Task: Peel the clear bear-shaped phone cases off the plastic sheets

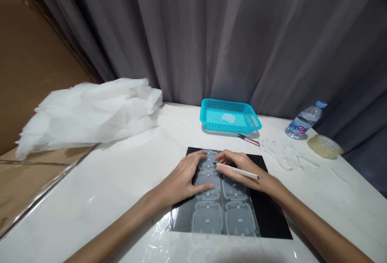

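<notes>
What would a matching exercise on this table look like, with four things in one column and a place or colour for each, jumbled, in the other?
1. Pen-like tool
2. Basket
3. Tape
4. Board

A. In front of the bottle
B. Bright blue, near the curtain
C. Black, partly under the clear sheet
D. In the right hand

Right pairs: 1-D, 2-B, 3-A, 4-C

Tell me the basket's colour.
The basket is bright turquoise blue, best seen in the head view.
</notes>
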Available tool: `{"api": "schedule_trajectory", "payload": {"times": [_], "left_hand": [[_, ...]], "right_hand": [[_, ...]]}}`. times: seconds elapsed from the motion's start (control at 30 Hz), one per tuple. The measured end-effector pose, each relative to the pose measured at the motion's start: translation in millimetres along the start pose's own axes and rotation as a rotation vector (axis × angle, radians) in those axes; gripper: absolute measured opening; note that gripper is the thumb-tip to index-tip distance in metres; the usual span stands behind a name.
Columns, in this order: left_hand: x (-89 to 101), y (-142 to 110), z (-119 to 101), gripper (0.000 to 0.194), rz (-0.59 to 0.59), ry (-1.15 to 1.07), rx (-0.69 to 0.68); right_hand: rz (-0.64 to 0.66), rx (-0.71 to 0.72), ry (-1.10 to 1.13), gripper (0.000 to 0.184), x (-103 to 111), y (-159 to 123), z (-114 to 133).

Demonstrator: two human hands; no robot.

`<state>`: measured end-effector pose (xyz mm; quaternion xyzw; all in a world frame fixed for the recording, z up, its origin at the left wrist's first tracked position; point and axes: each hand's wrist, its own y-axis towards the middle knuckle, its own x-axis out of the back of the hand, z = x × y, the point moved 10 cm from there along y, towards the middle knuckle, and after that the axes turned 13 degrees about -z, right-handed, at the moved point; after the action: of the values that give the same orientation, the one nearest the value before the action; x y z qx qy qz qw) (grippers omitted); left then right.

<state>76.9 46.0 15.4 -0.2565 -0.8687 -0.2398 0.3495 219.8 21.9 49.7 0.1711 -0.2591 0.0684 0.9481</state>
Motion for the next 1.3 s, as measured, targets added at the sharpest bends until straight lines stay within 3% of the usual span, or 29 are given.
{"api": "schedule_trajectory", "payload": {"times": [0.17, 0.37, 0.53, 0.67, 1.0, 1.1, 1.3], "left_hand": [[0.3, 0, -2, 0.069, -0.034, 0.026, -0.052], [6.9, 0, -14, 0.059, -0.07, 0.077, -0.125], [8.4, 1, -3, 0.04, -0.062, -0.023, -0.05], [1.9, 2, 6, 0.041, -0.043, -0.082, -0.02], [1.3, 3, 4, 0.048, -0.058, -0.063, -0.015], [1.0, 3, 4, 0.051, -0.086, -0.024, -0.01], [-2.2, 3, 8, 0.054, -0.108, -0.004, -0.001]], "right_hand": [[0.098, 0.034, 0.031, 0.02, -9, -3, 4], [0.103, 0.037, -0.006, 0.021, -10, -8, -3], [0.1, 0.073, -0.042, 0.022, -13, -7, -3], [0.045, 0.14, -0.024, 0.02, -15, -7, -3], [0.012, 0.137, -0.032, 0.014, -21, -12, -13], [-0.002, 0.198, -0.08, 0.011, -22, -13, -9], [-0.07, 0.475, -0.262, 0.008, -30, -20, 12]]}}
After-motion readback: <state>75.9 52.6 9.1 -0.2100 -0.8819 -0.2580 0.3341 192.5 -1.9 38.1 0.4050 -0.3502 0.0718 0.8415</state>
